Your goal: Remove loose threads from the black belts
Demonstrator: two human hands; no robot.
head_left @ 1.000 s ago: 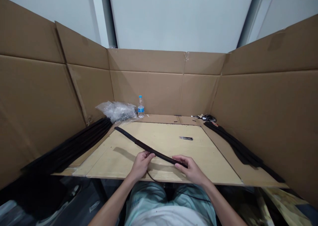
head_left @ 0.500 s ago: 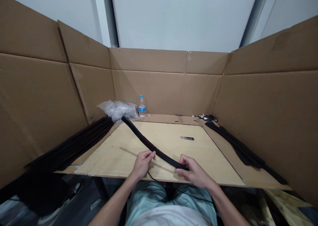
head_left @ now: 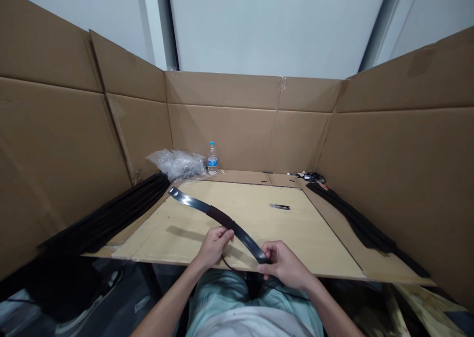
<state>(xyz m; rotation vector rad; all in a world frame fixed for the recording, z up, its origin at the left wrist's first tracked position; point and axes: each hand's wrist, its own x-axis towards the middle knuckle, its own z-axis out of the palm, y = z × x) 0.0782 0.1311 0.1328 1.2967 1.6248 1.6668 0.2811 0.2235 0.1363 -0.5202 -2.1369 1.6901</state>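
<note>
A long, curved black strip (head_left: 189, 201) is held slantwise above the near half of the wooden board (head_left: 311, 243). Its upper face looks glossy, with a matte dark band (head_left: 219, 215) around its middle and a pale slot or fitting at the far-left end. My left hand (head_left: 214, 245) pinches the strip just beside the matte band. At the near-right end, my right hand (head_left: 284, 264) grips it between thumb and fingers. A thin black cord hangs below my left hand. Small thread snips (head_left: 280, 206) lie on the board beyond my right hand.
Black strips are piled along the left (head_left: 122, 213), and more black strips (head_left: 351, 218) along the right. At the back are a clear plastic bag (head_left: 177, 164), a water bottle (head_left: 212, 163) and a dark tangle of cords (head_left: 313, 177). Cardboard walls (head_left: 222, 130) enclose three sides.
The strip has turned over from a matte black face to a glossy one, and its far end has swung left and down. My right hand has shifted slightly left and lower.
</note>
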